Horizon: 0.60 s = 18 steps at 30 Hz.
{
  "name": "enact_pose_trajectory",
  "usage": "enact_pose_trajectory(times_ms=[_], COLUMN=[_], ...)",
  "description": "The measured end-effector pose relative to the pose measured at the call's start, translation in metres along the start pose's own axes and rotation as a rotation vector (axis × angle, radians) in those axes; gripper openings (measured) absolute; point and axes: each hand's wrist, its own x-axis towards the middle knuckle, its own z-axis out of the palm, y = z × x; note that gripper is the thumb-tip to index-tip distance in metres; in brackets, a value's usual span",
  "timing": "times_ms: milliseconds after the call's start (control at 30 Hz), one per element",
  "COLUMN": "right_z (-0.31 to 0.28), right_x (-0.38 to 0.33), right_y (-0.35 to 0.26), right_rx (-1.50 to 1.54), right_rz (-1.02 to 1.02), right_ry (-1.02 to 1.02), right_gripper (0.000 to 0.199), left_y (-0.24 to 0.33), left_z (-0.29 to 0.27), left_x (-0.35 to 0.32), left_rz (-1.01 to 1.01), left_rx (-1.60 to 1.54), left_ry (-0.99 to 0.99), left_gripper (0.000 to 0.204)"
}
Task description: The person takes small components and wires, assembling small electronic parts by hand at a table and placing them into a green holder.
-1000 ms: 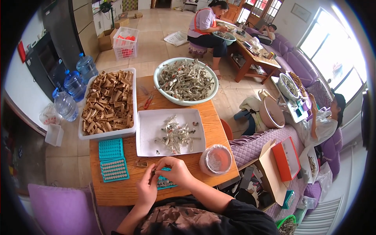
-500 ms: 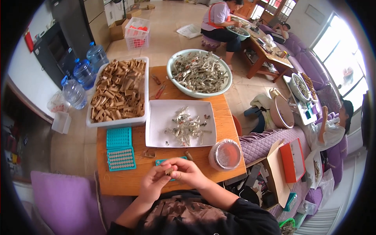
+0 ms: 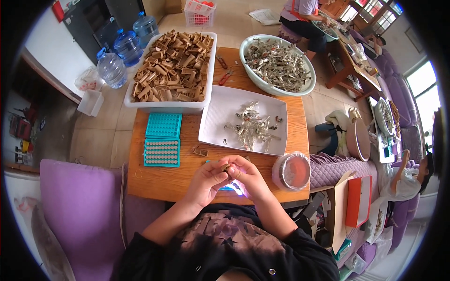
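My left hand point(image 3: 206, 181) and my right hand point(image 3: 249, 177) meet above the near edge of the wooden table point(image 3: 161, 185). Both are closed, fingertips pinching one small brown piece point(image 3: 227, 167) between them; its details are too small to make out. Under the hands a bright white-violet light point(image 3: 235, 188) shines beside a mostly hidden teal piece. A brown U-shaped plastic casing point(image 3: 200, 151) lies just beyond my left hand. Farther off, a shallow white tray point(image 3: 213, 126) holds a loose heap of metallic strips and small parts point(image 3: 255, 129).
A white bin point(image 3: 211, 70) of brown casings and a pale green basin point(image 3: 243, 61) of metallic strips stand at the back. Two teal trays point(image 3: 163, 126), one with round cells, lie left; a clear tub point(image 3: 291, 171) stands right. Red-handled pliers point(image 3: 226, 77) lie between. Other people sit beyond.
The whole view has shifted, so the table sits higher and farther right. My hands still pinch the small brown piece, now turned, and a bright light shows beneath them.
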Motion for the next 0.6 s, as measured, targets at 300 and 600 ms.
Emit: enact_pose_trajectory(times_ms=[300,600], right_z=[0.005,0.012], right_x=[0.011,0.024], right_y=[0.009,0.047], right_rx=[-0.19,-0.531], right_rz=[0.045,-0.153], right_ry=[0.021,0.185], right_gripper=[0.025,0.02], left_y=[0.001,0.018], left_z=[-0.018,-0.033], left_x=[-0.001,0.004], left_rz=[0.034,0.208], left_rx=[-0.095,-0.399], left_ry=[-0.003,0.018], left_gripper=[0.028,0.031])
